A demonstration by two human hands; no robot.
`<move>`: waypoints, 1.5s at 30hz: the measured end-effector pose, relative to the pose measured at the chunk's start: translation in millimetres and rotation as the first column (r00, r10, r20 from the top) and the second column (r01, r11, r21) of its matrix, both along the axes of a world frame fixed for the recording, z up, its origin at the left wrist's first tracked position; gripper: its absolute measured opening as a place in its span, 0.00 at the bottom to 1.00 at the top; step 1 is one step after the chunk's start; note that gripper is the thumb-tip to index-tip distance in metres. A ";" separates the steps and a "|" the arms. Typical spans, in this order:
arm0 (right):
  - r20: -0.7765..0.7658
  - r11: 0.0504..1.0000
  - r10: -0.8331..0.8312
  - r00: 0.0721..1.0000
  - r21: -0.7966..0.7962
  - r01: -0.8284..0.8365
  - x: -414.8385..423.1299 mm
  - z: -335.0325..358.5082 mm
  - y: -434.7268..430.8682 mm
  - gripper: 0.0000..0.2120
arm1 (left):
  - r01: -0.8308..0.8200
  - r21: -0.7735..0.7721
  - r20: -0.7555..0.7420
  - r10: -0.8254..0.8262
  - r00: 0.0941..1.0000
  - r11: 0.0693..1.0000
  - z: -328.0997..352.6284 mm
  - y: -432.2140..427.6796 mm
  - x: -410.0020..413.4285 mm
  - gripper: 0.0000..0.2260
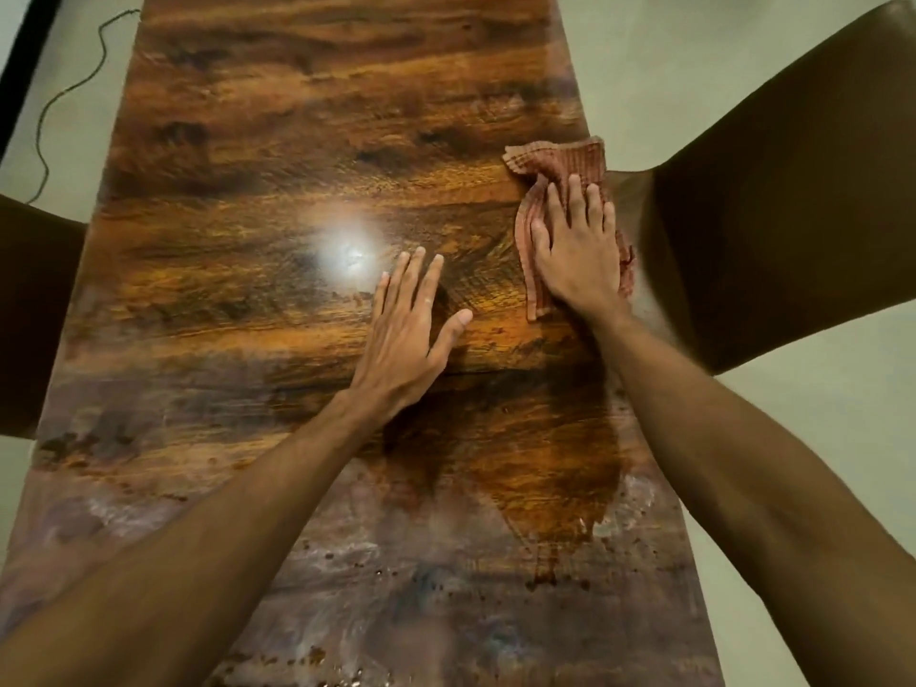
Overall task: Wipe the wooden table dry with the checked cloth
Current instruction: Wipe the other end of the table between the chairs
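A long wooden table (277, 156) runs away from me, glossy, with a bright lamp reflection near its middle. A reddish checked cloth (555, 163) lies crumpled at the table's right edge. My right hand (577, 250) presses flat on the cloth, fingers spread and pointing away, covering its near part. My left hand (409, 334) rests flat on the bare wood to the left of the cloth, fingers apart, holding nothing. A dark wet patch (545, 468) with drips spreads on the near right part of the table, between my forearms.
A brown chair (773, 200) stands close against the table's right side, its seat beside the cloth. Another dark chair (34, 309) is at the left edge. A thin black cable (49, 106) snakes over the pale floor at far left.
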State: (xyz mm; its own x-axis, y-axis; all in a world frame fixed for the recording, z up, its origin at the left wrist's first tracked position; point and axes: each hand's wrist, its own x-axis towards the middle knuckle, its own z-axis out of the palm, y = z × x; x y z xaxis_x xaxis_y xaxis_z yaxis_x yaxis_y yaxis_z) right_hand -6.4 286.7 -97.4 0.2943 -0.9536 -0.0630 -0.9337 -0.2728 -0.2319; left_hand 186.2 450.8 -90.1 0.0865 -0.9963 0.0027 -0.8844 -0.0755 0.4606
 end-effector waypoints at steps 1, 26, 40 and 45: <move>-0.001 0.999 0.044 0.999 -0.004 -0.044 1.2 -0.4 17.5 0.30 | -0.010 0.002 0.001 0.010 1.000 1.000 2.4 4.4 2.3 0.34; -0.112 0.801 0.594 0.797 -0.012 -0.599 321.5 1.8 237.7 0.29 | -0.309 0.020 0.041 0.308 0.950 0.951 0.0 231.7 277.2 0.35; -0.133 0.850 0.524 0.841 0.012 -0.527 469.2 6.2 257.7 0.29 | -0.453 0.005 -0.063 0.452 0.890 0.892 -12.6 306.0 361.8 0.33; -0.138 0.672 0.732 0.667 -0.010 -0.740 424.8 -0.9 353.4 0.30 | -0.465 0.014 -0.058 0.465 0.883 0.885 -7.2 320.9 356.1 0.33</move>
State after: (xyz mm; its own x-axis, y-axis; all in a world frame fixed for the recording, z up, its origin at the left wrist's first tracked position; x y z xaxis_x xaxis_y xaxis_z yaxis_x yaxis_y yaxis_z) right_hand 418.4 640.0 -98.2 0.8969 -0.4322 -0.0932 -0.4403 -0.8925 -0.0981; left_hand 542.3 771.6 -97.4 0.5397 -0.8417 -0.0160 -0.7196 -0.4711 0.5102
